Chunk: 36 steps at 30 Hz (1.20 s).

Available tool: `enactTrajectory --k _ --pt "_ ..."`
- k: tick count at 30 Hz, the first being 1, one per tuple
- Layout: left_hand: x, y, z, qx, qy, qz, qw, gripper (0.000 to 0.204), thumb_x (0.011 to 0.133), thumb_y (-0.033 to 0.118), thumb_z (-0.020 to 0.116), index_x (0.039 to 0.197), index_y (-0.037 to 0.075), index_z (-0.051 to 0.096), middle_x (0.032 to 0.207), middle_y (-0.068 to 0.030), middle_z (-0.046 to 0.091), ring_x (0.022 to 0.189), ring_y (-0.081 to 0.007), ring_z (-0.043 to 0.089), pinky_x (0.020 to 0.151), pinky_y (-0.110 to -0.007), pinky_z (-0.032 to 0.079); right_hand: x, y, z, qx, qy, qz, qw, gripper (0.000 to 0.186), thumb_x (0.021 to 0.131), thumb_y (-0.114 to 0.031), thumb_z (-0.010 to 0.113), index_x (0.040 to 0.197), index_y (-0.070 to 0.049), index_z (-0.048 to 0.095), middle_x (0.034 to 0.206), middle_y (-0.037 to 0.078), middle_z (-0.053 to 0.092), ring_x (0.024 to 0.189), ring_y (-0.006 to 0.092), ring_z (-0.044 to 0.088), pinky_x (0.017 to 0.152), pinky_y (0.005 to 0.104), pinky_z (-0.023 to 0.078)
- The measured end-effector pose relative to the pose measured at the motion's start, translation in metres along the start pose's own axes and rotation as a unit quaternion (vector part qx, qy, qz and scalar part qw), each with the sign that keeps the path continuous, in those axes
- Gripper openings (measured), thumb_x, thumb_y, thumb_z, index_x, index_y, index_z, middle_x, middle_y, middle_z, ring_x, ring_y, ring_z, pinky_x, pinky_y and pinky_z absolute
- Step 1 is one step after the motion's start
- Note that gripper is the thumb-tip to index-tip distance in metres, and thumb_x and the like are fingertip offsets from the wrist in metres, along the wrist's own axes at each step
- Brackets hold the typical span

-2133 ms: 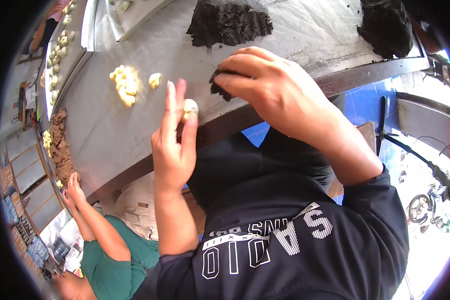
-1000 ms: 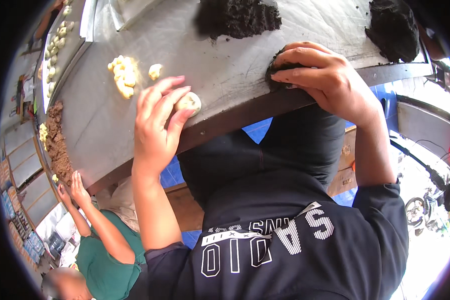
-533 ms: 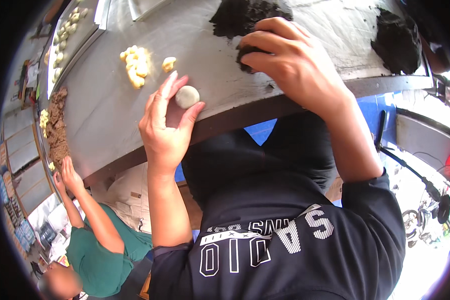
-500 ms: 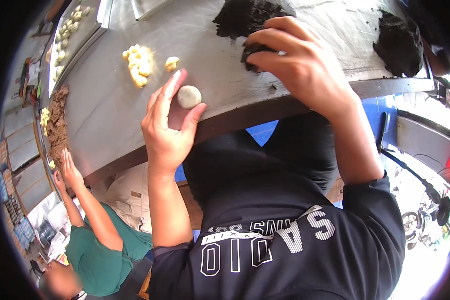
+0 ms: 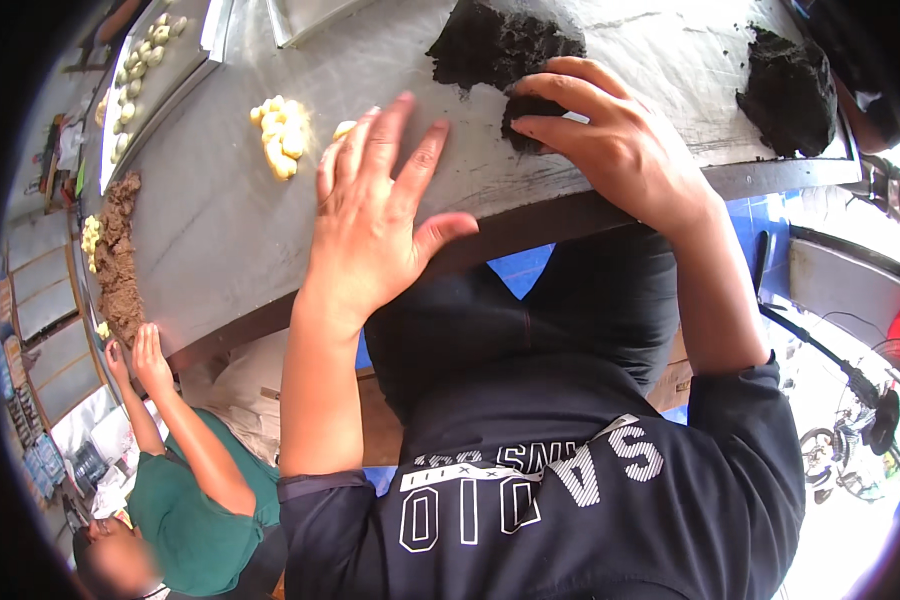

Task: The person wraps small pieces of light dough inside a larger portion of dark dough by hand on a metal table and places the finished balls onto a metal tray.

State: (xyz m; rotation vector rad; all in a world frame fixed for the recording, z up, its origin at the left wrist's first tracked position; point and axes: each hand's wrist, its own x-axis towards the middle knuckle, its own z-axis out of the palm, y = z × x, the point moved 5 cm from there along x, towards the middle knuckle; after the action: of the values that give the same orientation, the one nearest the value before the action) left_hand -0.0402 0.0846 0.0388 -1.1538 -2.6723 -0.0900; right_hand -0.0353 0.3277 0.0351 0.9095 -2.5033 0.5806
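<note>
Grey table (image 5: 200, 220), left grip (image 5: 368, 215) spread near front edge (image 5: 530, 215), right grip (image 5: 615, 140) pinching black lump (image 5: 534, 107)

I count two bare hands of my own, left hand (image 5: 375, 215) and right hand (image 5: 615, 140), at one grey metal surface (image 5: 210, 225): two large, rough black doughy lumps (image 5: 505, 45), one smaller black doughy piece (image 5: 526, 118), one cluster of small yellow lumps (image 5: 282, 135), one separate yellow piece (image 5: 344, 129), one long brown doughy strip (image 5: 120, 260), two little yellow heaps (image 5: 91, 240), two pale flat trays (image 5: 192, 52) and over ten round pale balls (image 5: 154, 57).
</note>
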Motion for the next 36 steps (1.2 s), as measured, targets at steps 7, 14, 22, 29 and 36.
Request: enactTrajectory --k 7,14,22,29,36 --pt "-0.020 -0.058 -0.027 -0.425 -0.011 -0.302 0.853 0.102 0.093 0.019 0.095 0.176 0.001 0.039 0.133 -0.0169 0.082 0.121 -0.0228 0.076 0.108 -0.040 0.059 -0.020 -0.020 -0.008 0.018 0.041 0.064 0.997 0.020 0.081 -0.013 0.077 0.100 -0.008 0.080 0.139 0.009 0.070 0.129 0.0343 0.066 0.102 0.0438 0.063" --pt "-0.006 -0.072 0.010 -0.215 0.002 -0.285 0.934 0.049 0.100 0.021 0.091 0.143 0.004 0.076 0.141 -0.0137 0.073 0.123 -0.0269 0.074 0.107 -0.042 0.060 -0.018 -0.033 -0.011 -0.057 0.028 0.058 0.996 0.026 0.086 -0.012 0.073 0.110 -0.003 0.076 0.129 0.010 0.068 0.127 0.0296 0.068 0.101 0.0427 0.064" --pt "-0.042 -0.077 0.028 -0.492 0.179 -0.336 0.783 0.025 0.114 0.019 0.076 0.128 -0.002 0.077 0.105 -0.0053 0.079 0.098 -0.0186 0.077 0.089 -0.034 0.063 0.012 -0.023 0.012 -0.028 -0.057 0.089 0.994 0.008 0.088 -0.011 0.072 0.093 -0.004 0.072 0.108 0.010 0.063 0.107 0.0298 0.067 0.090 0.0386 0.065" --pt "-0.058 -0.054 0.029 -0.620 0.129 -0.375 0.677 0.018 0.102 -0.001 0.085 0.120 -0.002 0.079 0.113 -0.0093 0.082 0.103 -0.0208 0.081 0.095 -0.033 0.066 0.000 -0.024 -0.003 -0.013 -0.005 0.043 0.999 0.016 0.089 -0.012 0.070 0.102 -0.004 0.072 0.112 0.011 0.067 0.110 0.0306 0.069 0.097 0.0420 0.063" --pt "-0.052 -0.047 0.015 -0.497 0.082 -0.208 0.838 0.039 0.098 0.003 0.089 0.135 -0.001 0.076 0.122 -0.0075 0.077 0.088 -0.0138 0.074 0.083 -0.030 0.063 0.010 -0.007 0.001 -0.018 -0.126 0.065 0.990 0.021 0.088 -0.005 0.074 0.109 -0.007 0.078 0.121 0.011 0.071 0.115 0.0303 0.071 0.093 0.0423 0.064"
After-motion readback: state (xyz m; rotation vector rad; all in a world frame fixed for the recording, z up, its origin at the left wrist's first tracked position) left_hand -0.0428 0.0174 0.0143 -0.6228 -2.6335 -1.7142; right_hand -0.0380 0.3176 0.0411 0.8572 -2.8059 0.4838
